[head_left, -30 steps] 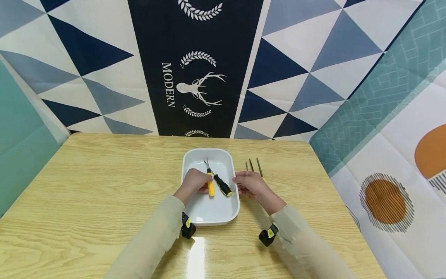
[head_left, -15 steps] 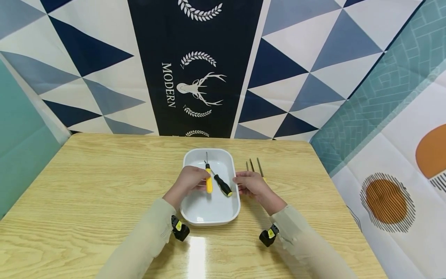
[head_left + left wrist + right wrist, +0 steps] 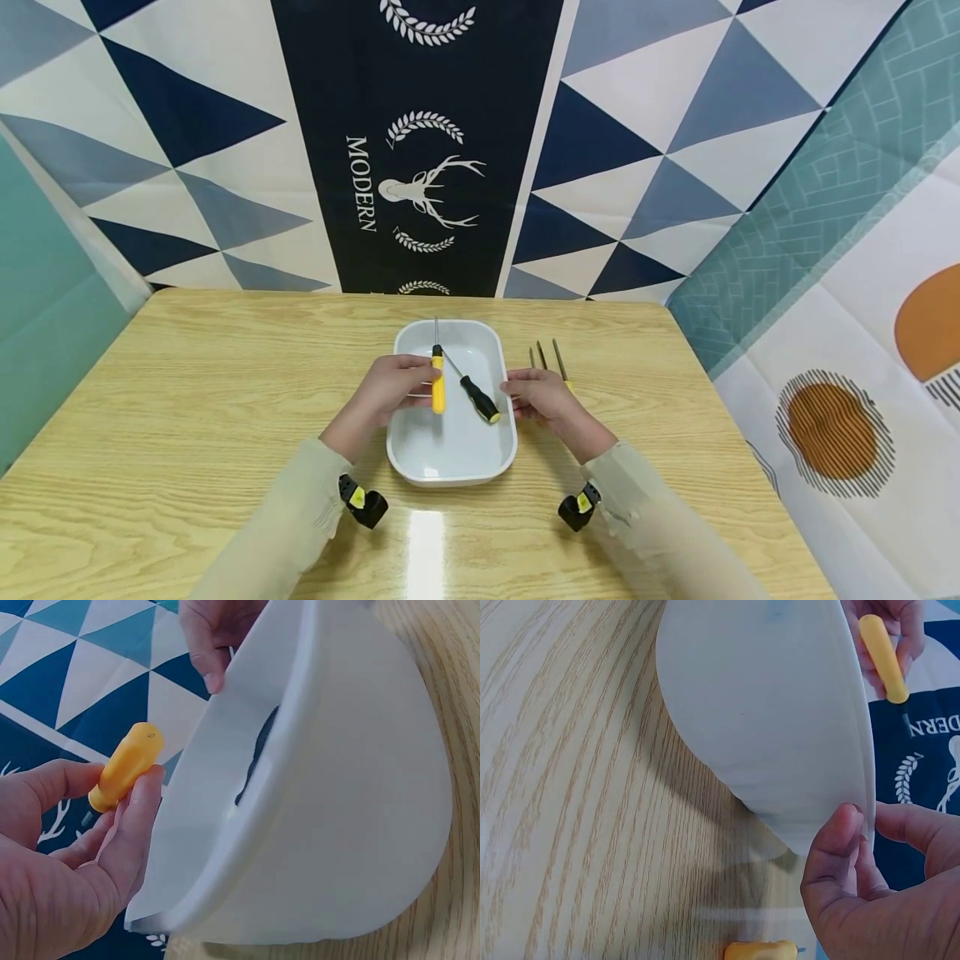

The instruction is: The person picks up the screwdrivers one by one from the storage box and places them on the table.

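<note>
My left hand [image 3: 382,390] pinches a screwdriver with a yellow handle [image 3: 438,387] between thumb and fingers. The screwdriver is held above the left part of a white plastic tub [image 3: 450,450], its shaft pointing away from me. A second screwdriver with a black handle [image 3: 477,397] and a yellow end lies slanted inside the tub. On the tub's right side, my right hand [image 3: 546,393] grips the rim, with thumb and fingers on either side of the wall [image 3: 765,712] in the right wrist view. The left wrist view shows the yellow handle [image 3: 126,766] above the rim level.
Just beyond my right hand, several thin metal shafts [image 3: 558,358] lie on the wooden table [image 3: 225,400], their handles mostly hidden by the hand. A yellow handle [image 3: 761,950] shows at the bottom of the right wrist view. Patterned cloth stands behind the table.
My left hand has drawn back to the left with the yellow screwdriver, raising it off the black one and turning it straighter. The right hand stays on the rim.
</note>
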Tool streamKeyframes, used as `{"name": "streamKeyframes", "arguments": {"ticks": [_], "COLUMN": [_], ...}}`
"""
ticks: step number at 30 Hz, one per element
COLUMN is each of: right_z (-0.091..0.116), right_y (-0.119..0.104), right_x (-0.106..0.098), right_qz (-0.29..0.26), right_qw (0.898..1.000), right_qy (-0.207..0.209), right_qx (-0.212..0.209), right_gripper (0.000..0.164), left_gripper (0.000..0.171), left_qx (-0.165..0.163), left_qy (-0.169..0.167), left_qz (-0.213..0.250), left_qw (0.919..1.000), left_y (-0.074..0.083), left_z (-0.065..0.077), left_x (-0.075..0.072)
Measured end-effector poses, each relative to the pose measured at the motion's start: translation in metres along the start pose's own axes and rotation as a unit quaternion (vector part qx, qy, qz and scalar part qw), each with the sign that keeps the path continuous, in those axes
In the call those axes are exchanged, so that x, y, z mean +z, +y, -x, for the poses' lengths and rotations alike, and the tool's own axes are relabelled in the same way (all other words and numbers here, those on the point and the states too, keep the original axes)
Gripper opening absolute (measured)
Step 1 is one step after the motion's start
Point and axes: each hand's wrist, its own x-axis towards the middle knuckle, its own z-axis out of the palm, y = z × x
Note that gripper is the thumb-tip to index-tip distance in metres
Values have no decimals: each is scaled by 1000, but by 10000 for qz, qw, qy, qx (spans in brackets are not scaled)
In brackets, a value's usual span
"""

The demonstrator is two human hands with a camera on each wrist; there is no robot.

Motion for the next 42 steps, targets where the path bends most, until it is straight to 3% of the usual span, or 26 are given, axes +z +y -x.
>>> {"name": "streamKeyframes", "arguments": {"ticks": [10, 20, 36, 42], "right_z": [-2, -2, -1, -1], "right_y": [3, 2, 1, 1], "right_x": [-1, 0, 1, 0], "right_qz": [29, 58, 87, 50], "right_qw": [10000, 10000, 9999, 9999], "right_qy": [33, -10, 72, 77], "right_qx": [35, 34, 67, 70], "right_gripper": [37, 36, 35, 35], "left_gripper": [37, 40, 45, 46], "left_qx": [426, 421, 621, 594], "left_qy": [-12, -50, -147, -153], "left_qz": [203, 177, 257, 95], "left_qw": [9989, 9989, 9976, 9981], "left_y": [2, 1, -12, -16], "left_z": [10, 14, 18, 19], "left_x": [-16, -31, -52, -59]}}
